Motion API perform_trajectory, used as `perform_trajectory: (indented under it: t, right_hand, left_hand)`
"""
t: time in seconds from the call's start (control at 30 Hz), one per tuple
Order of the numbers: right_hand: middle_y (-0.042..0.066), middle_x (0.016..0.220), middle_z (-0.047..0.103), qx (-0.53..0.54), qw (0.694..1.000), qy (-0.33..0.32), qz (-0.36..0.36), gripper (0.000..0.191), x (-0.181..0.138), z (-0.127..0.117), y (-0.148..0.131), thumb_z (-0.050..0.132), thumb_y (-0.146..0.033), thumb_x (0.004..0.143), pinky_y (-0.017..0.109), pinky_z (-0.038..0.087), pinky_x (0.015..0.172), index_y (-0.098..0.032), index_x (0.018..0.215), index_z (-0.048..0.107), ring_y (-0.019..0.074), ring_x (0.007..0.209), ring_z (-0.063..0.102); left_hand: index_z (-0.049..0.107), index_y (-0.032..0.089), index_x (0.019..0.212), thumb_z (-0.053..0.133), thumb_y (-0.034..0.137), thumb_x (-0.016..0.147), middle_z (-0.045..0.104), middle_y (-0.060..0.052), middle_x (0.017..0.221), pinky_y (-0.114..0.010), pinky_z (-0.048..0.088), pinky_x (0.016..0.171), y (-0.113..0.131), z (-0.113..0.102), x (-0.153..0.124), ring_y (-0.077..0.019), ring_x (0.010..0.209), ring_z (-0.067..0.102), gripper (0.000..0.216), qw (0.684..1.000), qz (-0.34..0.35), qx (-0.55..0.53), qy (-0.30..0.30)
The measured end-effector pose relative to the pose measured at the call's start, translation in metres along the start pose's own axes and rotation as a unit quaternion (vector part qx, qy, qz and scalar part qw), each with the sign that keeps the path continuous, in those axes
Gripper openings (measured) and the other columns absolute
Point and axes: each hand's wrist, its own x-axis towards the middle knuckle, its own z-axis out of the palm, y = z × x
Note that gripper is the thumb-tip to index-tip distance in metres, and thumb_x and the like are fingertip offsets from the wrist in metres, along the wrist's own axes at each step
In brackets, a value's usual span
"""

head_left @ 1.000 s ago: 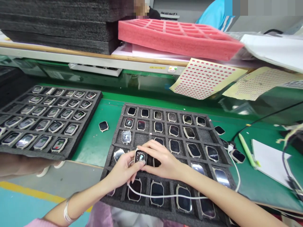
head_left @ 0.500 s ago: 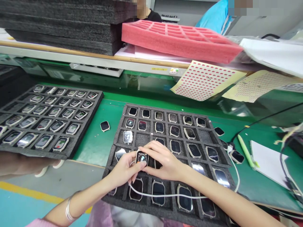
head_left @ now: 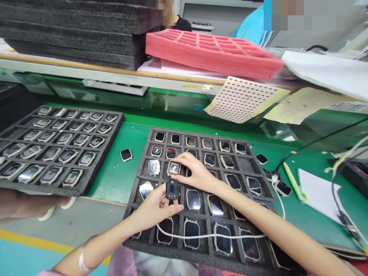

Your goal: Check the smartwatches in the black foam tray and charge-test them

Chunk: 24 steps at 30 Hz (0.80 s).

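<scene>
Head view: slightly left of the frame's centre, a square watch case with a pale metal rim and lit dark screen [head_left: 174,168] sits at a compartment of a dark grey foam tray [head_left: 250,165]. Thumb and fingers of the right hand [head_left: 197,174] pinch its upper and lower edges; whether it touches the compartment floor cannot be told. Just below it, the left hand [head_left: 155,205] grips a small black rectangular block [head_left: 172,190], apart from the right hand. From beneath the left hand a thin white cable [head_left: 201,237] runs rightward across the tray's lower rows. Left of the tray, another pale-rimmed watch case [head_left: 126,155] lies alone on the green table [head_left: 109,176].
</scene>
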Motion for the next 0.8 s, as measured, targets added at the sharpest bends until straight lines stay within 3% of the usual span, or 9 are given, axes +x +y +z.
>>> perform_trajectory:
  t: [0.1, 0.17, 0.33, 0.43, 0.57, 0.7, 0.8]
  right_hand:
    - [0.013, 0.111, 0.057, -0.097, 0.992, -0.080, -0.010, 0.046, 0.001, -0.001, -0.001, 0.067, -0.024, 0.081, 0.045, 0.044, 0.086, -0.015, 0.124, 0.052, 0.0277, 0.103, 0.052]
    - [0.014, 0.115, 0.056, -0.129, 0.987, -0.096, -0.007, 0.051, -0.004, -0.010, -0.005, 0.065, -0.025, 0.083, 0.043, 0.044, 0.088, -0.015, 0.130, 0.046, 0.0276, 0.105, 0.051]
    - [0.011, 0.094, 0.061, -0.245, 0.957, -0.140, 0.063, 0.025, -0.024, -0.026, -0.011, 0.066, -0.019, 0.082, 0.041, 0.047, 0.077, -0.014, 0.105, 0.061, 0.0269, 0.086, 0.060]
    - [0.012, 0.094, 0.061, -0.273, 0.951, -0.128, 0.067, 0.031, -0.031, -0.020, -0.006, 0.071, -0.019, 0.077, 0.040, 0.047, 0.074, -0.013, 0.106, 0.061, 0.0281, 0.085, 0.061]
    - [0.011, 0.091, 0.063, -0.219, 0.970, -0.064, 0.087, 0.037, -0.035, -0.026, 0.001, 0.074, -0.024, 0.073, 0.038, 0.050, 0.070, -0.013, 0.106, 0.062, 0.0256, 0.078, 0.064]
    - [0.006, 0.091, 0.064, -0.023, 0.995, 0.041, 0.087, 0.035, -0.043, -0.047, -0.006, 0.072, -0.029, 0.075, 0.030, 0.053, 0.066, -0.016, 0.107, 0.062, 0.0169, 0.070, 0.063]
    - [0.008, 0.099, 0.062, 0.030, 0.999, 0.024, 0.037, 0.035, -0.050, -0.048, -0.017, 0.070, -0.026, 0.078, 0.033, 0.053, 0.075, -0.017, 0.110, 0.061, 0.0197, 0.083, 0.062]
  left_hand:
    - [0.049, 0.019, 0.111, 0.067, 0.029, 0.077, 0.053, 0.005, 0.071, -0.014, 0.028, 0.040, -0.001, -0.001, 0.000, -0.0019, 0.044, 0.034, 0.040, 1.000, -0.020, -0.018, 0.014]
    - [0.048, 0.019, 0.110, 0.065, 0.033, 0.078, 0.051, 0.007, 0.067, -0.014, 0.027, 0.035, 0.000, -0.002, -0.001, -0.0017, 0.039, 0.035, 0.039, 0.999, -0.032, -0.021, 0.020]
    - [0.050, 0.019, 0.100, 0.064, 0.036, 0.078, 0.056, 0.004, 0.072, -0.013, 0.034, 0.033, 0.007, -0.002, 0.000, -0.0026, 0.039, 0.042, 0.031, 0.999, -0.037, 0.006, 0.004]
    - [0.051, 0.017, 0.101, 0.064, 0.033, 0.077, 0.059, -0.001, 0.086, -0.014, 0.037, 0.035, 0.018, 0.002, 0.006, -0.0053, 0.049, 0.048, 0.031, 0.999, -0.022, 0.014, -0.023]
    - [0.053, 0.014, 0.099, 0.064, 0.025, 0.075, 0.060, -0.005, 0.091, -0.019, 0.046, 0.049, 0.032, 0.009, 0.018, -0.0101, 0.065, 0.051, 0.028, 0.998, -0.013, -0.010, -0.063]
    - [0.055, 0.013, 0.097, 0.063, 0.018, 0.073, 0.062, -0.005, 0.088, -0.023, 0.046, 0.058, 0.037, 0.015, 0.029, -0.0116, 0.068, 0.053, 0.026, 0.996, -0.034, -0.040, -0.070]
    - [0.057, 0.013, 0.096, 0.064, 0.013, 0.070, 0.061, -0.003, 0.086, -0.024, 0.044, 0.060, 0.039, 0.020, 0.032, -0.0109, 0.066, 0.054, 0.027, 0.994, -0.047, -0.052, -0.088]
